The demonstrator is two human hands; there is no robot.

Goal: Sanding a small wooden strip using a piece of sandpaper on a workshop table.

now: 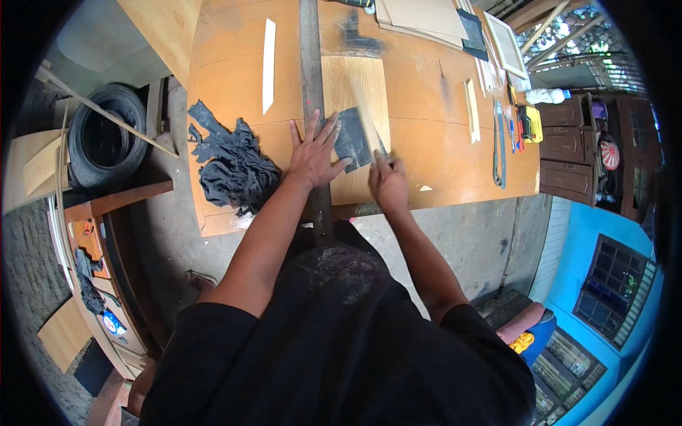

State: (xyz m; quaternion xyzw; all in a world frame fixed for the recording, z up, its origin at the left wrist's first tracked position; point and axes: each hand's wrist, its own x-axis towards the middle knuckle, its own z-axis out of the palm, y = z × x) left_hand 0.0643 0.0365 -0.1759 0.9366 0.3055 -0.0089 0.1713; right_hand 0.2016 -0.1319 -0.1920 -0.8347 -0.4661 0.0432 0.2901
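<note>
My right hand (pixel 389 181) grips one end of a thin, pale wooden strip (pixel 363 114), which is blurred and slants up and away over the board. Beneath it lies a dark sheet that looks like sandpaper (pixel 349 136), on top of a wood-grain board (pixel 351 191). My left hand (pixel 314 160) is laid flat with fingers spread, across a long dark metal bar (pixel 312 58) and the left edge of the sheet. The bar runs along the board's left side towards my body. A crumpled black cloth (pixel 234 165) lies to the left of my left forearm.
On the orange-brown tabletop (pixel 421 181) are a white strip (pixel 268 66), a pale notched strip (pixel 472 112), stacked thin panels (pixel 421 18) and a long-handled metal tool (pixel 498 144). A yellow tool (pixel 533 124) and a plastic bottle (pixel 546 96) sit along the right edge. Tyres (pixel 108 136) stand at left.
</note>
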